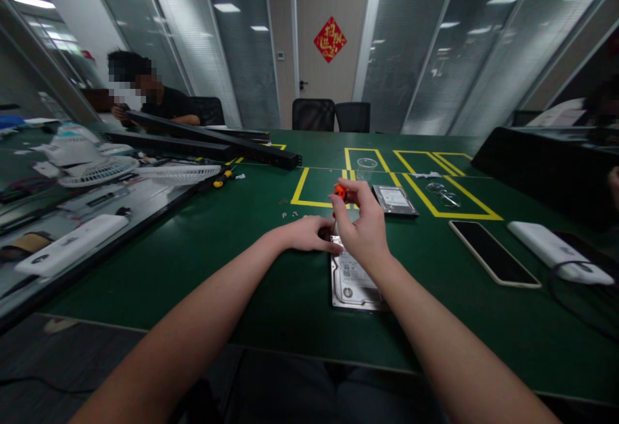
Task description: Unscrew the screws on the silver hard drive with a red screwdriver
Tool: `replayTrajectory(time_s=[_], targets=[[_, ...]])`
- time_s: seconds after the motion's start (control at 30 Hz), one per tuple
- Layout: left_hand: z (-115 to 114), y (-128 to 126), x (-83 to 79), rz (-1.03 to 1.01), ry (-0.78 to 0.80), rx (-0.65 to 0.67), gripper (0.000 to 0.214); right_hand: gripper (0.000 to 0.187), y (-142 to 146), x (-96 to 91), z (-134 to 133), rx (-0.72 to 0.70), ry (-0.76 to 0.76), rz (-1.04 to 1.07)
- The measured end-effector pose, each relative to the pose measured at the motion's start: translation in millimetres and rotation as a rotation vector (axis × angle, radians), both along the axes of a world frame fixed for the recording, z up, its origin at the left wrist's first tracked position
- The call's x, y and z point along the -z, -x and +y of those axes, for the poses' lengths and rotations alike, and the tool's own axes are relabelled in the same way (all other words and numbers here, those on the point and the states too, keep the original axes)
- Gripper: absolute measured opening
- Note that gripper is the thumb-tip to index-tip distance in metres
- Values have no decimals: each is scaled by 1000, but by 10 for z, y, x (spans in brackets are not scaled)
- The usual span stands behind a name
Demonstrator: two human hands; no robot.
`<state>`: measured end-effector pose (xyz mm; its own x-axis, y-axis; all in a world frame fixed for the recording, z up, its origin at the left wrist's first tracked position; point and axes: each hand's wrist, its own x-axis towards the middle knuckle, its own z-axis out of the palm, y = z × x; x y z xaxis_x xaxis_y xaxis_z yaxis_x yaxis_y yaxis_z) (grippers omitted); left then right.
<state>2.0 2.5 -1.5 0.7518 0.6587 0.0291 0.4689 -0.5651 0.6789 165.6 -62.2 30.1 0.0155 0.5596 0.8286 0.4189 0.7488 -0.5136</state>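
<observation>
A silver hard drive [355, 279] lies label up on the green table in front of me, partly covered by my right hand and forearm. My right hand [362, 227] grips a screwdriver [340, 192] by its red-orange and black handle. The screwdriver stands roughly upright, its thin shaft pointing down at the drive's far left corner. At that same corner my left hand [309, 234] is closed, thumb on top of the drive and fingers round its far end, close to the shaft. The screwdriver's tip is hidden by my fingers.
Small screws [290, 214] lie left of the yellow tape. Beyond my hands are a second hard drive [394, 200], a clear cup [366, 167] and glasses [443, 194]. A phone [493, 253] and white power strip [558, 251] lie right. A person [167, 105] sits far left.
</observation>
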Motion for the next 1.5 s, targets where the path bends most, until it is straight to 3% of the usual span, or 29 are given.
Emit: replayTrajectory(time_s=[0.7, 1.07, 1.5], targets=[[-2, -5, 0, -2, 20, 2, 57, 23, -10, 26, 1, -16, 60, 19], [10, 0, 18, -17, 7, 8, 55, 27, -17, -7, -17, -8, 18, -50], [2, -11, -5, 55, -50, 21, 54, 35, -63, 53, 37, -89, 10, -5]])
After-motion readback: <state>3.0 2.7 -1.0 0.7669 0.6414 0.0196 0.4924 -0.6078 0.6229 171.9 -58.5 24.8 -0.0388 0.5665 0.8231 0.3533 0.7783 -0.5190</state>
